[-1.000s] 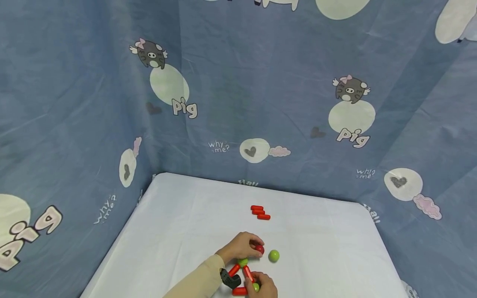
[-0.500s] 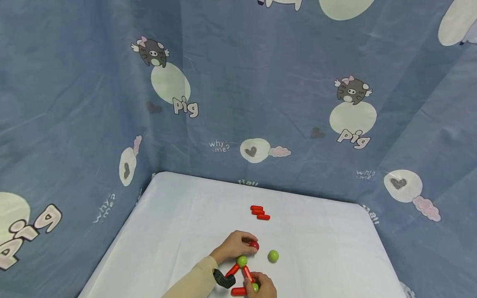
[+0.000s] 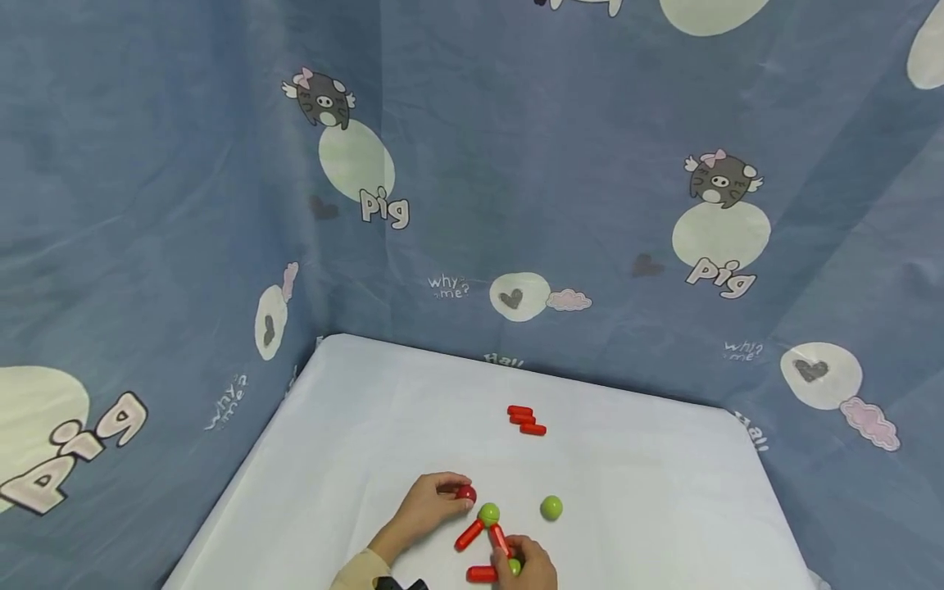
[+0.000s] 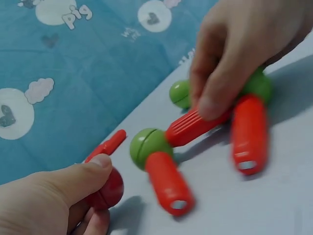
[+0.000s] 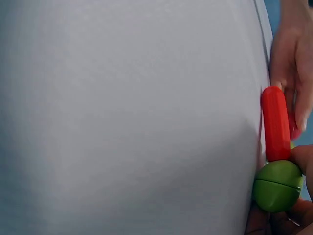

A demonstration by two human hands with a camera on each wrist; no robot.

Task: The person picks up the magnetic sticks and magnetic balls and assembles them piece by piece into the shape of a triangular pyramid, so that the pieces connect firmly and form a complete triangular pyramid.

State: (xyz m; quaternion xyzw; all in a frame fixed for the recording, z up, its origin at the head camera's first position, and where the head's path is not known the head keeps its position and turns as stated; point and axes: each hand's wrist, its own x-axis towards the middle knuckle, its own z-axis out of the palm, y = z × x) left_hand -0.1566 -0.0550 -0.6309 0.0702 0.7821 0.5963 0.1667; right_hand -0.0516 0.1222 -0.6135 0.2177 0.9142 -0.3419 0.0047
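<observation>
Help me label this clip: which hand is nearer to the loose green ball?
Right: the right hand is close by the loose green ball, on its near side; the left hand is farther off, to the ball's left.

Red against green
Red ball in left hand; red stick, green ball at right hand; pig-print blue cloth beyond.

Pinched in the left hand, the red ball now sits nearer the left edge of the table, having crossed from right to left of the joined green ball, whose left-slanting red rod, earlier partly covered, shows whole.
</observation>
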